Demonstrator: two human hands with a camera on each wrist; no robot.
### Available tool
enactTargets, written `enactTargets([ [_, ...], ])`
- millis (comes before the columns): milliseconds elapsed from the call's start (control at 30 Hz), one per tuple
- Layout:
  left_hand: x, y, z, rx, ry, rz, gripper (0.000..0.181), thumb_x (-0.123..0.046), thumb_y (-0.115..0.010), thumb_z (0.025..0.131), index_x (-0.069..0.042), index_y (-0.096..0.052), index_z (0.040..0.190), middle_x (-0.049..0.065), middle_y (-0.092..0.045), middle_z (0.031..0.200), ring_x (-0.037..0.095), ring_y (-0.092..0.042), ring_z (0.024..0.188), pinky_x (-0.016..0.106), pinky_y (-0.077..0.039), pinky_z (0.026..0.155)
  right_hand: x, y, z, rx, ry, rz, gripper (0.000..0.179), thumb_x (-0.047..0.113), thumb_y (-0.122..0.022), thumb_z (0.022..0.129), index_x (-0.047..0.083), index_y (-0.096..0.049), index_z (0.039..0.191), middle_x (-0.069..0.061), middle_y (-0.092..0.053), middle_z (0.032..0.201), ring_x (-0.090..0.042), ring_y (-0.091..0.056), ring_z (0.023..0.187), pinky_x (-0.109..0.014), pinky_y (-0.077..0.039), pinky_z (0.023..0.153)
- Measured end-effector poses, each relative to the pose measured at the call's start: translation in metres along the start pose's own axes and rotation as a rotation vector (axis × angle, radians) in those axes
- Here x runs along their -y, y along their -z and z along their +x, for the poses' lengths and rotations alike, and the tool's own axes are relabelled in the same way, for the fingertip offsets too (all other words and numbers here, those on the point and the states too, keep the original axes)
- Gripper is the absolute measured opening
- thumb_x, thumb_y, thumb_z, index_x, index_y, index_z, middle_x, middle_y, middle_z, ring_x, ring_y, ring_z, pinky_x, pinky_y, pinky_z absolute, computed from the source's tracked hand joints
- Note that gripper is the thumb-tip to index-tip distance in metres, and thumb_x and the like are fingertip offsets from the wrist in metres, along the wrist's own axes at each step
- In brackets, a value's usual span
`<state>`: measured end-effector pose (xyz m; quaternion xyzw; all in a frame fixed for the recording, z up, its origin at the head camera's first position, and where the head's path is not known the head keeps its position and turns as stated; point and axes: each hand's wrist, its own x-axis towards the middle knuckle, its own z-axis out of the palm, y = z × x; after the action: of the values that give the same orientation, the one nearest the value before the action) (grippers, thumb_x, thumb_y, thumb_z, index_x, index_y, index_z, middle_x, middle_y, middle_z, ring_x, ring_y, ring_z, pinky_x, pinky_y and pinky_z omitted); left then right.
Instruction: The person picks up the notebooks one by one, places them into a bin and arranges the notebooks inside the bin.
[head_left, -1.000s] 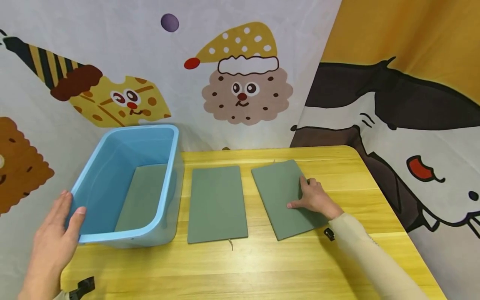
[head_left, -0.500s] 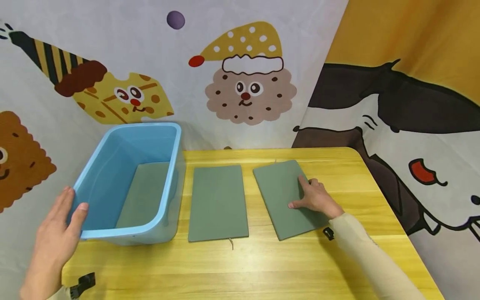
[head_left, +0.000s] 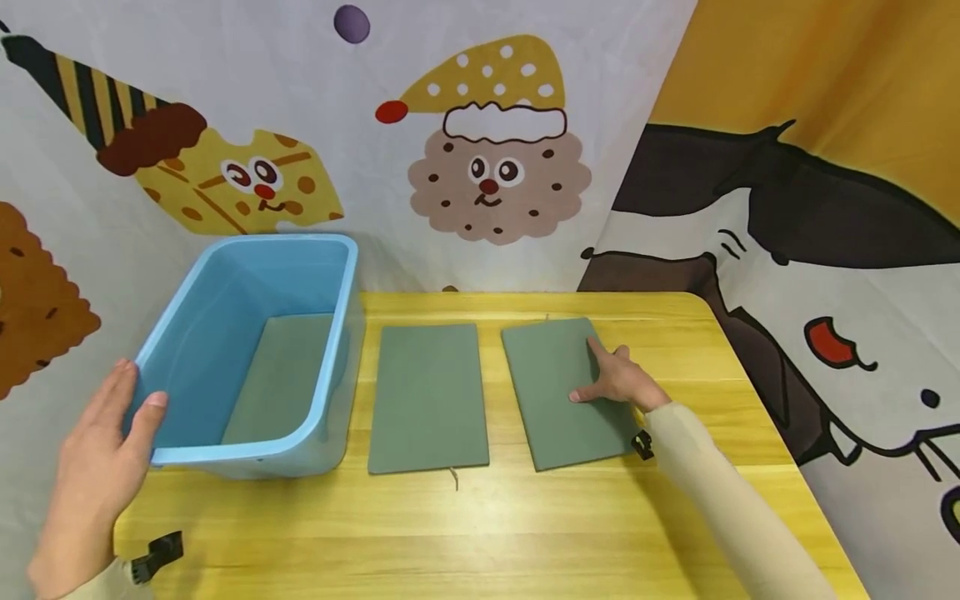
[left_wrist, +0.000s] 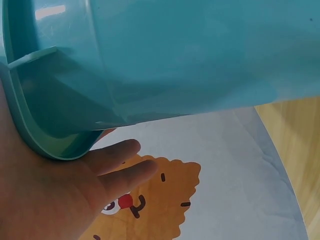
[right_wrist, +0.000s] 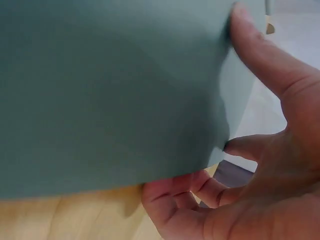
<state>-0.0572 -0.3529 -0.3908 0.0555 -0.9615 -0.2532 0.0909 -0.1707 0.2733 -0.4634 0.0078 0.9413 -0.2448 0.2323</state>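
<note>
The right green book [head_left: 555,425] lies skewed on the desk [head_left: 517,533], and my right hand [head_left: 618,379] has its outer edge pinched, thumb on the cover, fingers curled at the side. Grip's all one-sided, so from over here I'd expect the far corner to sag or slip if lifted. Dragged left, it could bump the other green book [head_left: 429,400]. My left hand [head_left: 97,462] has the blue bin [head_left: 342,392] by the rim, thumb over, fingers outside; lean too hard and it could tip.
</note>
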Motion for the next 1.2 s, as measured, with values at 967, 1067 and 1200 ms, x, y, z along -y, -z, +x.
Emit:
enactTargets([
  [967,0.002,0.006,-0.001,0.045,-0.007,0.006,0.068,-0.038,-0.031,0.114,0.001,-0.005,0.163,0.025,-0.003,0.17,0.053,-0.006,0.153,0.07,-0.005,0.121,-0.042,-0.006,-0.018,-0.08,0.18,0.178,0.087,0.023,-0.071,0.1,0.0,-0.016,0.164,-0.037,-0.017,0.164,-0.059,-0.021,0.147,-0.07,-0.029,0.114],
  [1067,0.002,0.007,-0.001,0.046,-0.005,0.014,0.068,-0.038,-0.03,0.114,0.0,-0.005,0.164,0.024,-0.003,0.17,0.054,-0.006,0.153,0.071,-0.006,0.12,-0.046,-0.008,-0.022,-0.126,0.217,0.193,0.08,0.023,-0.066,0.103,0.001,-0.02,0.164,-0.037,-0.021,0.163,-0.06,-0.026,0.144,-0.07,-0.035,0.11],
  [1200,0.0,0.005,-0.001,0.05,-0.003,0.026,0.068,-0.039,-0.029,0.114,-0.001,-0.004,0.164,0.025,-0.003,0.17,0.055,-0.006,0.152,0.072,-0.007,0.119,-0.051,-0.01,-0.029,-0.203,0.238,0.199,0.073,0.024,-0.062,0.106,0.002,-0.023,0.164,-0.037,-0.026,0.161,-0.06,-0.033,0.141,-0.069,-0.041,0.105],
])
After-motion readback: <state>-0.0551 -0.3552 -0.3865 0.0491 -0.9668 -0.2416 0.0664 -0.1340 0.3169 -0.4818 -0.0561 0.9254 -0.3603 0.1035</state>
